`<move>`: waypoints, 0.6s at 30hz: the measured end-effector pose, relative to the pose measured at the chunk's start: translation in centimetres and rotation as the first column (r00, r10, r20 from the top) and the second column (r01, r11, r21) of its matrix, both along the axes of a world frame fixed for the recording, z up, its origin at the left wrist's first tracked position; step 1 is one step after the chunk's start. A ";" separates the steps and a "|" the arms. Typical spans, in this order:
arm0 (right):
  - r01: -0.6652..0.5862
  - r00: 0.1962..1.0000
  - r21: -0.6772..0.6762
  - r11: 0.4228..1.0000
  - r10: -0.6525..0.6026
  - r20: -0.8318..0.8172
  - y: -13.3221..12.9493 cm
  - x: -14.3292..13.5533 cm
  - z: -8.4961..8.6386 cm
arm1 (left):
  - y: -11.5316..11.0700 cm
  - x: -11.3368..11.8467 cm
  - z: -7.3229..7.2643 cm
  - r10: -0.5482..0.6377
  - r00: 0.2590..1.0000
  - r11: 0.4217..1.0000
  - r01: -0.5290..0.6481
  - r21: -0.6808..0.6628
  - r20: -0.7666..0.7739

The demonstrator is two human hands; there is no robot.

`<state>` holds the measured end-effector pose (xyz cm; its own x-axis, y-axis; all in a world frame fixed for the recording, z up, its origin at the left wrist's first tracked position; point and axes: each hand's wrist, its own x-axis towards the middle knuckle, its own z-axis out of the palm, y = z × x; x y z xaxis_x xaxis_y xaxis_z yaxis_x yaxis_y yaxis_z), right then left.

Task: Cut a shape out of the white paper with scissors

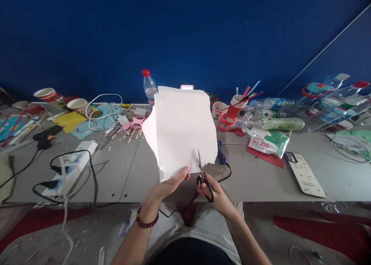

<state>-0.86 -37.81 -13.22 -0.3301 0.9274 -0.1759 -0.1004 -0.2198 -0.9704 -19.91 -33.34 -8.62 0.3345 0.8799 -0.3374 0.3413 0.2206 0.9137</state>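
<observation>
Blue wall (185, 37) behind; grey surface (139, 184) below, crowded along its far side. Item: one white sheet of paper (184, 122), raised above the near part of the surface, edges irregular, a fold along its left part. Left hand (172, 180): fingers pinching the lower edge, thumb on the front; beaded bracelet (147, 220) at the wrist. Right hand (218, 192): fingers closed around the handles of black-handled scissors (201, 167), a blade lying over the front of the sheet at its lower edge. Gap between blades: cannot be told.

Step in hand, by judgement: cutting inward from the lower edge. A further snip would call for the paper kept taut and the left fingers clear of the blades.

Just beyond: blue glue gun (222, 155), to the right; red-capped bottle (150, 87), upright, behind the sheet. Left side: wooden sticks, pink paper pieces (135, 123), white power strip (72, 167) with plugs. Right side: paper cups, plastic bottles, a phone (305, 175) lying near the front edge.
</observation>
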 end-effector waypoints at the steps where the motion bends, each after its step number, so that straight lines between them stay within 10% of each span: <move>1: -0.002 1.000 0.004 1.000 0.002 0.001 0.0 0.0 -0.1 | 0.2 -0.2 -0.2 -0.037 0.999 0.999 0.037 -0.007 -0.002; 10: -0.050 0.998 -0.010 0.999 0.050 0.034 0.1 0.3 -0.5 | 2.7 -2.2 -0.3 -0.261 0.957 0.964 0.250 -0.092 -0.126; 18: -0.027 1.000 -0.008 1.000 0.027 0.007 0.1 0.2 -0.8 | 2.4 -0.7 4.2 0.067 0.997 0.993 -0.064 0.095 -0.029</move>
<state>-0.64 -37.67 -13.99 -0.3539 0.9168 -0.1852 -0.0875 -0.2296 -0.9693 -20.61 -30.95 -4.46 0.2656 0.9277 -0.2623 0.3587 0.1575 0.9201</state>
